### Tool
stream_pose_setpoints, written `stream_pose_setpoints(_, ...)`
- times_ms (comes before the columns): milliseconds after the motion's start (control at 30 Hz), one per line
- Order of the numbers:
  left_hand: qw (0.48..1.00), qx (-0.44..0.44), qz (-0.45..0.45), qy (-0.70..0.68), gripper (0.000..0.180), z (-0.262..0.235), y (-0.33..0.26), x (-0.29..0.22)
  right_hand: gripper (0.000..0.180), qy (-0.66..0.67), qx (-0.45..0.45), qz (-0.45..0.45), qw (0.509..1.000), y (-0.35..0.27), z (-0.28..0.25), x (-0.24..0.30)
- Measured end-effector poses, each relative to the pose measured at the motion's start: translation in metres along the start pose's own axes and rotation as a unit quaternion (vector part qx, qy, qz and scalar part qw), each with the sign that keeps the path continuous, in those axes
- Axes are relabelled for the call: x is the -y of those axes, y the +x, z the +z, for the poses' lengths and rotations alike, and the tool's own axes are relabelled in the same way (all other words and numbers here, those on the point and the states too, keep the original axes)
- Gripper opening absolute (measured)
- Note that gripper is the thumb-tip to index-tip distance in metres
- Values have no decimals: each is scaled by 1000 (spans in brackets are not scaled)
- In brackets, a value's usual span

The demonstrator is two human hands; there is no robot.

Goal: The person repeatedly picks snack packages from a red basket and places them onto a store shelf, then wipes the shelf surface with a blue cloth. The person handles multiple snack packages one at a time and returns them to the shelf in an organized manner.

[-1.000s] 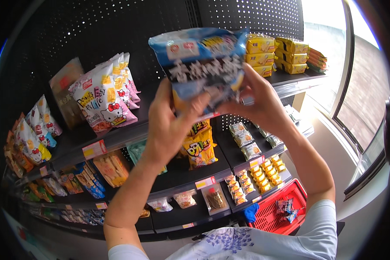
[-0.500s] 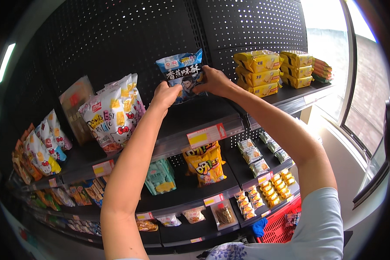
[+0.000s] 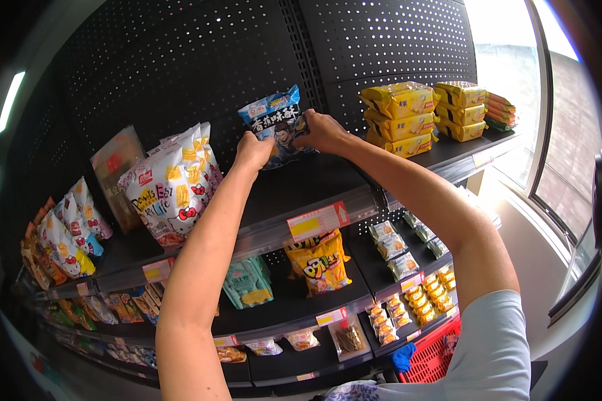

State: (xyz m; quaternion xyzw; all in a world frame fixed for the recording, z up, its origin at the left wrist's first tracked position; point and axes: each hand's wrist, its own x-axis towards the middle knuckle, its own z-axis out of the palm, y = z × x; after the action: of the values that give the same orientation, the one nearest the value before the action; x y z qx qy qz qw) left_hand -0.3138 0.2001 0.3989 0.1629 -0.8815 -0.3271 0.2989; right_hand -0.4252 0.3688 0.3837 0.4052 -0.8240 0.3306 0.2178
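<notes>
Both of my hands grip a blue and black snack bag [image 3: 279,120] above the upper shelf [image 3: 294,184]. My left hand [image 3: 254,152] is closed on its lower left edge, thumb across the front. On the opposite side, my right hand [image 3: 324,131] pinches the bag's right edge. The bag leans a little, and its bottom hangs close to the shelf surface; whether it touches cannot be made out. White snack bags with cartoon prints [image 3: 174,190] stand left of my left hand. Stacked yellow packs [image 3: 401,117] sit right of my right hand.
A perforated black panel [image 3: 201,60] rises behind the shelf. Lower shelves bear a yellow bag [image 3: 321,264], a teal bag [image 3: 247,284] and several small packs [image 3: 393,248]. A red basket [image 3: 431,354] stands low at the right, below a window [image 3: 508,80].
The blue and black bag has tilted, its top shifting left and its front turning somewhat. Both hands still hold it, slightly lower in view.
</notes>
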Motion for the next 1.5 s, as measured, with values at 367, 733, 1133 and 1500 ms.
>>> stream_pose_setpoints(367, 1000, 3, 11, 26, 66, 11, 17, 12, 74, -22, 9, 50, 998, -5, 0, 4)
stream_pose_setpoints(733, 1000, 0, 14, 12, 62, 6, 7, 7, 74, -19, 27, 68, 997, -11, -4, 11)
stream_pose_setpoints(1133, 993, -100, 49, 45, 93, 1, -8, -23, 68, -32, -58, -22, 998, -46, -49, 29)
stream_pose_setpoints(1500, 814, -89, 572, 50, 13, 26, -274, -36, 23, 232, -296, -99, 921, -312, -107, 33)
